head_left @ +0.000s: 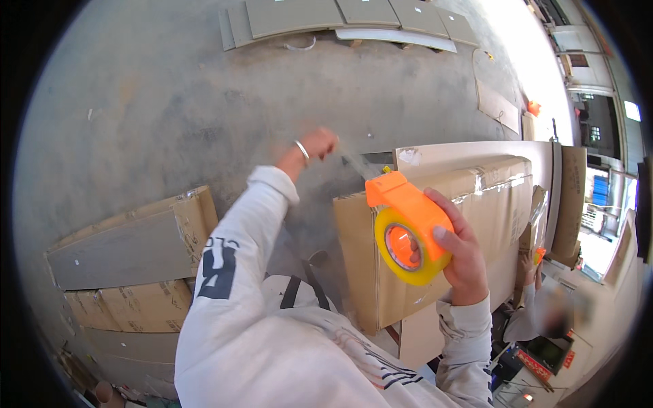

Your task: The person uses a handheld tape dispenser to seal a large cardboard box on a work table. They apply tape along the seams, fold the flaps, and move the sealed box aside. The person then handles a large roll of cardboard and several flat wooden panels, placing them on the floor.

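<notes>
1. Head view: the right hand [466, 255] sits at about four o'clock from the picture's centre and is wrapped around an orange tape dispenser [408, 214], fingers curled over its handle.
2. A roll of yellowish clear tape [408, 248] is mounted in the dispenser, its open core facing the camera.
3. The left hand [318, 144] is raised at about twelve o'clock from the centre, blurred, with its fingers drawn in; a thin clear strip of tape [354, 163] runs from it down toward the dispenser's mouth, so it appears to pinch the tape's end, though the blur leaves the contact unclear.
4. A metal bangle [302, 151] circles the left wrist, above a pale grey sleeve [238, 245].
5. Directly behind the dispenser, at three o'clock, stands a large flat cardboard-wrapped package [496, 204], with shiny tape already across its upper face.
6. At nine o'clock, on the concrete floor [170, 95], lie other stacked cardboard-wrapped panels [129, 251].
7. At twelve o'clock, near the rim, more flat boards [340, 17] rest on the floor.
8. At four o'clock, low by the rim, another person [537, 309] works beside the package.
</notes>
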`<state>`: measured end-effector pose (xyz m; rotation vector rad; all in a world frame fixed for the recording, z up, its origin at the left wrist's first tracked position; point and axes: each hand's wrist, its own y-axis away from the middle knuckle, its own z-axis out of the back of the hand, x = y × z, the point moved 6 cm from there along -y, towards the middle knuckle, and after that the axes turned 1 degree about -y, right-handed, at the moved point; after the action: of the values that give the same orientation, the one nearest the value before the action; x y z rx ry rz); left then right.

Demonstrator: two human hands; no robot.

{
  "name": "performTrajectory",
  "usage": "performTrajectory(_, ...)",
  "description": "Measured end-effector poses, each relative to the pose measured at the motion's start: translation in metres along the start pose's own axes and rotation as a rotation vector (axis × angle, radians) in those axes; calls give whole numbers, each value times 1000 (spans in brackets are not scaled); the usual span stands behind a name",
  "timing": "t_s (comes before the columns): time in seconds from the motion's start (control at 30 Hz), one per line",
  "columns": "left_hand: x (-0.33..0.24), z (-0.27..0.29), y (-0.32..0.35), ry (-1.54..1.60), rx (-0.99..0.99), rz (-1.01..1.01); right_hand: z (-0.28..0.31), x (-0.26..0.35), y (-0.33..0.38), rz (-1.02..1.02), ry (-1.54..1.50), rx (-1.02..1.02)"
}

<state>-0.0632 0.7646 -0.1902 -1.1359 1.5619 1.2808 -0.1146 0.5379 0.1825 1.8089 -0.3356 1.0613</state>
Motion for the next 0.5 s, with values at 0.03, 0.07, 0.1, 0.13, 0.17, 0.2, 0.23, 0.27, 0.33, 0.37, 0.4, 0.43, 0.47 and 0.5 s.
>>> performTrajectory(0.03,35,-23,1,88,33,173,-6,2,-9,-7,52,-26)
performTrajectory(0.07,66,-61,14,172,80,355,-10,0,-17,-63,52,-51)
performTrajectory(0.1,90,-92,28,228,63,431,-13,-2,-25,-115,56,-63)
performTrajectory(0.13,103,-128,38,-42,243,291,-19,-3,-33,-163,66,-68)
performTrajectory(0.17,113,-159,54,-120,317,283,-23,-3,-37,-156,85,-68)
performTrajectory(0.2,118,-186,72,-151,361,317,-25,-5,-40,-147,106,-68)
performTrajectory(0.23,120,-202,87,-157,386,348,-25,-6,-43,-139,121,-66)
performTrajectory(0.27,119,-206,97,-130,367,377,-27,-5,-44,-143,135,-67)
performTrajectory(0.33,118,-201,110,-31,300,424,-30,-2,-48,-146,168,-57)
performTrajectory(0.37,114,-193,114,33,258,443,-32,0,-50,-145,179,-53)
performTrajectory(0.4,110,-181,120,137,198,462,-34,1,-51,-145,190,-48)
performTrajectory(0.43,102,-168,124,276,133,481,-32,3,-54,-142,195,-46)
performTrajectory(0.47,86,-154,129,431,54,488,-29,4,-57,-136,185,-33)
performTrajectory(0.5,63,-144,136,593,-16,461,-24,2,-59,-131,167,-27)
